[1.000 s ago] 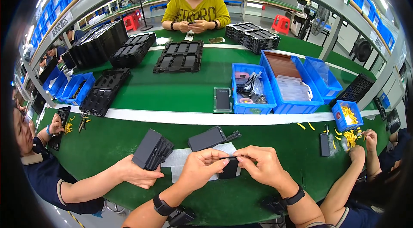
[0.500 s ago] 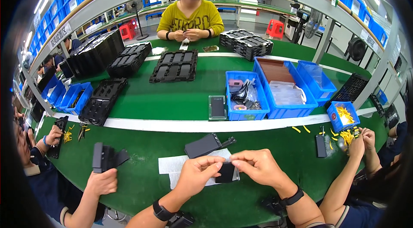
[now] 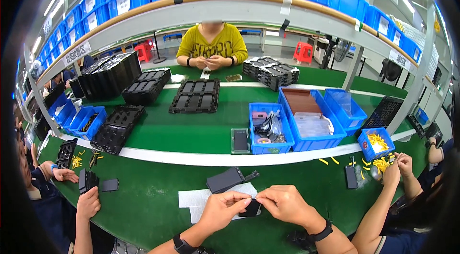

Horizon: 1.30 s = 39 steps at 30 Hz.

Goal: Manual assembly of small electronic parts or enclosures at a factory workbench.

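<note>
My left hand [image 3: 221, 212] and my right hand [image 3: 289, 204] meet over the near middle of the green bench, thumb and forefinger of each pinched together. What lies between the fingertips is too small to make out. Just beneath them a black flat rectangular piece [image 3: 249, 209] is partly covered by my fingers. White cloth-like sheets [image 3: 192, 198] are spread under it. Beyond my fingertips a dark grey rectangular block [image 3: 224, 180] rests on the sheets' far edge, a short black part [image 3: 251, 176] at its right end.
A co-worker's hand [image 3: 88, 202] at left grips dark blocks; a small dark block [image 3: 110, 185] lies beside it. At right another person's hands [image 3: 394, 170] work near yellow pieces [image 3: 381, 164]. Blue bins [image 3: 271, 148] and black trays [image 3: 195, 96] stand beyond the white strip [image 3: 201, 159].
The view has tilted up, so the bench sits lower. My fingertips remain pinched together. At left, the co-worker's dark blocks moved left, and one small block now lies on the bench.
</note>
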Tool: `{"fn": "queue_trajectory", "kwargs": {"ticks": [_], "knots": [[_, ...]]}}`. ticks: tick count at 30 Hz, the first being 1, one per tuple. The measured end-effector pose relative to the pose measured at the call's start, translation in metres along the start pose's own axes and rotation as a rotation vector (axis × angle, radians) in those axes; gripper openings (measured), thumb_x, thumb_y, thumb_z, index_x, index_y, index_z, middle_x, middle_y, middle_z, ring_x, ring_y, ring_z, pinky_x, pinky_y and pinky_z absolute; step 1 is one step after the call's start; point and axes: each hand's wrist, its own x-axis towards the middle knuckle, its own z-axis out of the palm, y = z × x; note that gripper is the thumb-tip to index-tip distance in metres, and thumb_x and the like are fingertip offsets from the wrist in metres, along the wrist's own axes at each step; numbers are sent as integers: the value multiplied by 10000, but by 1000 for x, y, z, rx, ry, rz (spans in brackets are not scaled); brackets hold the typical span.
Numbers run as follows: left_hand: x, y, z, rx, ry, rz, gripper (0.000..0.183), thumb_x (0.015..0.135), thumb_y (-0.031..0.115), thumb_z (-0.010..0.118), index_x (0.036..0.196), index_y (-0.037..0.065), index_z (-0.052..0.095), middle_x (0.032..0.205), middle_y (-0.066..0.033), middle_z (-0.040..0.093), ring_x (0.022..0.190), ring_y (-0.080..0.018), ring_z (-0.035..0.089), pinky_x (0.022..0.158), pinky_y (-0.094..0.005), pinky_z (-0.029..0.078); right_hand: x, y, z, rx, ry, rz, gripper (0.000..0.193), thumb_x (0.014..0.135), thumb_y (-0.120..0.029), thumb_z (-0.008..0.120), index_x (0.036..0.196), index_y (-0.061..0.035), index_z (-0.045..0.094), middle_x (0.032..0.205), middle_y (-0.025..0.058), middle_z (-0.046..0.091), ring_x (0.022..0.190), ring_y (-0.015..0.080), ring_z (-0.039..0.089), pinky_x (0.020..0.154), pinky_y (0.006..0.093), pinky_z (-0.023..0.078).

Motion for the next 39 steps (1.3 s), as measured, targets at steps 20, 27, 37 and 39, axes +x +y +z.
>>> {"fn": "queue_trajectory", "kwargs": {"ticks": [20,27,37,39], "knots": [[2,0,-2,-37,-11,8,192,845,123,672,991,1,643,896,-63,664,752,-73,607,622,-200,505,-6,21,10,755,-145,493,136,821,-74,672,911,28,678,790,40,675,694,64,587,611,229,483],[1,1,0,-54,81,33,137,834,88,670,929,-9,650,845,-66,653,723,-79,605,577,-212,537,-6,4,23,80,92,82,115,788,-55,676,881,11,689,705,88,655,598,162,612,517,284,470],[2,7,-1,-7,49,-24,159,823,123,691,927,6,664,867,-54,671,731,-68,606,559,-194,520,-8,-1,22,9,61,-23,233,725,26,647,957,15,668,662,117,606,597,247,585,514,334,468],[3,5,-4,-13,48,-37,151,820,119,693,919,9,665,859,-55,672,722,-65,605,552,-197,522,-9,0,24,21,64,-37,259,717,37,641,974,15,659,664,112,604,605,244,586,512,335,467]]}}
